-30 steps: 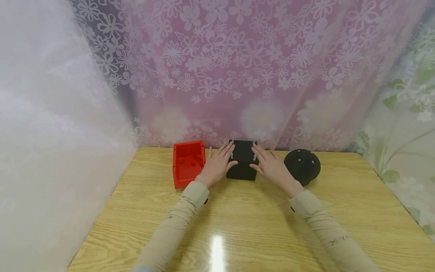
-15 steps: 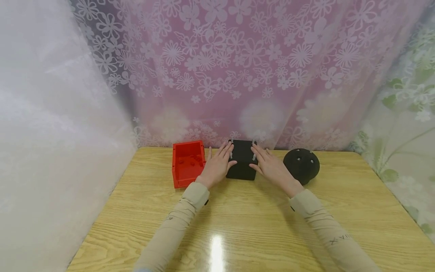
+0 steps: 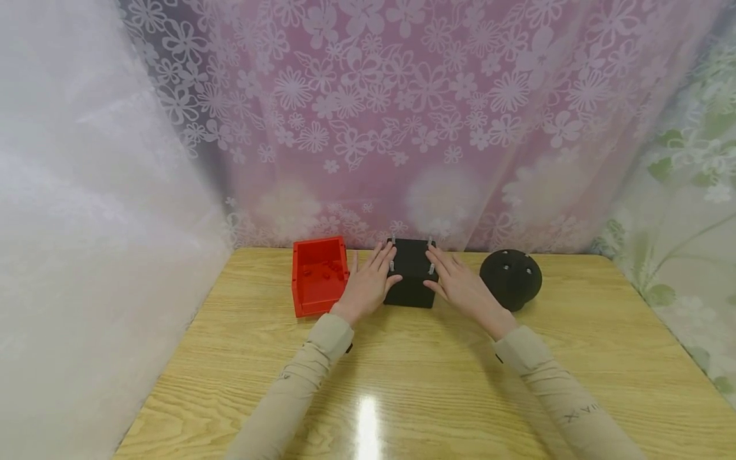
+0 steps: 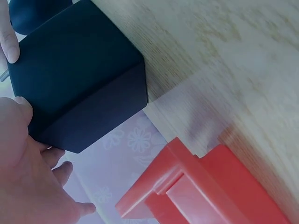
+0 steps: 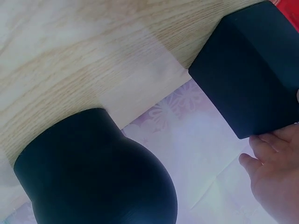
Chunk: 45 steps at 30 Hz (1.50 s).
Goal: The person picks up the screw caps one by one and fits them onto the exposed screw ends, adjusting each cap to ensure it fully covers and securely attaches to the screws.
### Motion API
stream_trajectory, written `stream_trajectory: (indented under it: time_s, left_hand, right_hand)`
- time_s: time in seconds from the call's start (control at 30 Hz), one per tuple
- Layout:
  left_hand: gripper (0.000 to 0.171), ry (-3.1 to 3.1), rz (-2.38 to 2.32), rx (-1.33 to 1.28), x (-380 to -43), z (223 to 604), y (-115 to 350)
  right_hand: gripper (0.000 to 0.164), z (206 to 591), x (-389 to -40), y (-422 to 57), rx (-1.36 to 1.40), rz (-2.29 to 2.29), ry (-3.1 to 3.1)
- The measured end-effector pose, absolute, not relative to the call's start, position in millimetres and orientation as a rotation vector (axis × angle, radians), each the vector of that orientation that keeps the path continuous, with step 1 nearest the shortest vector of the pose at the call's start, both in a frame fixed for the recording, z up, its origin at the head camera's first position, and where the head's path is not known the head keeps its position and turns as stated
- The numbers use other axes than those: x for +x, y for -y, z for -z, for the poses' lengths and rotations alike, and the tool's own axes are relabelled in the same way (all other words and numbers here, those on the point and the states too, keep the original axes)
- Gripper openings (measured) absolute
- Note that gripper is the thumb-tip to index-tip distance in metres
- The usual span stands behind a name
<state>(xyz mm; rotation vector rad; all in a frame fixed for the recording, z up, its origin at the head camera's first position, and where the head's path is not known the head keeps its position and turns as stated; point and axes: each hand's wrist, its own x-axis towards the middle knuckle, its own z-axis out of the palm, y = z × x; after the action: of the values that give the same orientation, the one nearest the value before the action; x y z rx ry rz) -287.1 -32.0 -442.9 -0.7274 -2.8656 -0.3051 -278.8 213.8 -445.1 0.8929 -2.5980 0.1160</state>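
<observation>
A black box (image 3: 411, 291) stands between my hands at the back of the table, with several small metal pieces (image 3: 392, 265) along its top side edges. My left hand (image 3: 365, 285) touches the box's left side, fingers long over the upper edge and thumb at the front. On the opposite side my right hand (image 3: 464, 289) lies the same way, fingertips at the top right edge and thumb near the front face. In the left wrist view, the left thumb (image 4: 23, 109) is against the dark box (image 4: 88, 79). Some right fingers are cut off in the right wrist view.
Close to my left hand stands an open red bin (image 3: 319, 292) with small red bumps inside. A black rounded object (image 3: 510, 281) with several shiny spots on top stands right of my right hand. Behind the wooden table (image 3: 414, 383) hangs a pink floral curtain (image 3: 368, 128).
The black box and both hands have shifted very slightly toward me. The red bin and the rounded black object have stayed in place.
</observation>
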Motion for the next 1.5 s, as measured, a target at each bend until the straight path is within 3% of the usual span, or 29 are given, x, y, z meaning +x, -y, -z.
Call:
stream_trajectory:
  time_s: [1.5]
  left_hand:
    - [0.069, 2.816, 0.341, -0.691, -239.0, 446.0, 29.9]
  right_hand:
    - [0.075, 450.8, -237.7, -209.0, 0.874, -0.216, 2.579]
